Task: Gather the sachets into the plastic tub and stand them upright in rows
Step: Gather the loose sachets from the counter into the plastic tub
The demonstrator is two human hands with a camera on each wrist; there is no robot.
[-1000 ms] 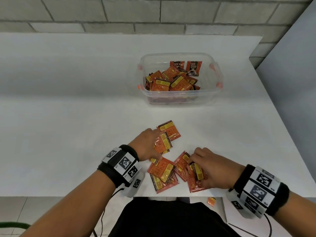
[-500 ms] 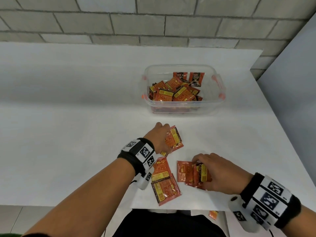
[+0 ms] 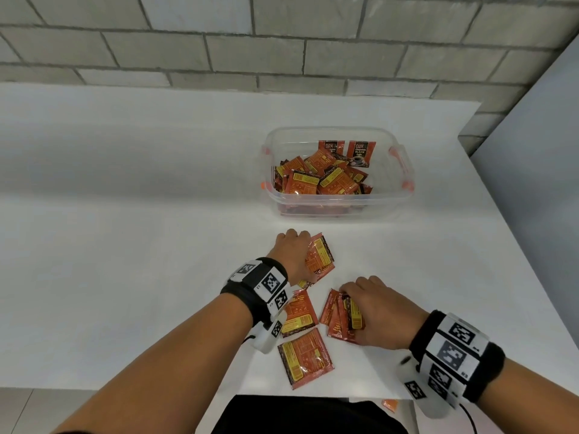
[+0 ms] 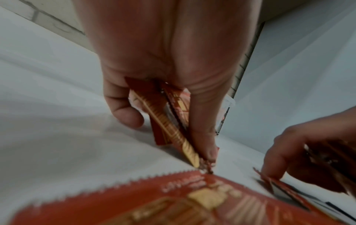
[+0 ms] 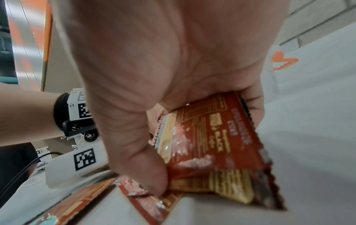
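red-orange sachets [image 3: 305, 358], yellow panels, serrated edges; left grip [image 3: 293, 250], right grip [image 3: 372, 311] each clutch several.

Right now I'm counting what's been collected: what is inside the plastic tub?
The plastic tub holds a loose heap of red sachets, mostly lying tilted; two sachets stand against the far wall. Lower layers are covered, so no count.

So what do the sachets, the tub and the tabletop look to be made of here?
Sachets: thin glossy printed film, maybe foil-lined; specular glints, crinkles and zigzag-cut edges show in the right wrist view. Tub: clear, fairly rigid plastic, since its contents show through the wall; orange clips at its ends. Table: smooth matt white surface, likely laminate, though that stays open.
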